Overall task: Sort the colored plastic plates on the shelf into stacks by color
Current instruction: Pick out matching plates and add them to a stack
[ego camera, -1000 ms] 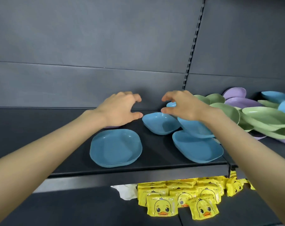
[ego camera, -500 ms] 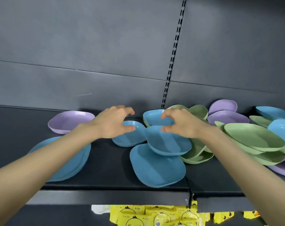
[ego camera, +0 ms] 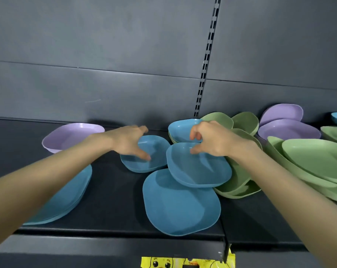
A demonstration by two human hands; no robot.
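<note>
On dark shelf [ego camera: 109,190], left hand [ego camera: 128,142] spread wide over small blue plastic plate [ego camera: 154,159], right hand [ego camera: 212,140] half-curled at rim of tilted blue plastic plate [ego camera: 198,169], grip unclear

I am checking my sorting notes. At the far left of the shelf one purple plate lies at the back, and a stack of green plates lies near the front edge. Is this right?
Not quite. The head view shows that the stack near the front edge is blue, not green. The purple plate does lie at the back, far left on the shelf.
</note>
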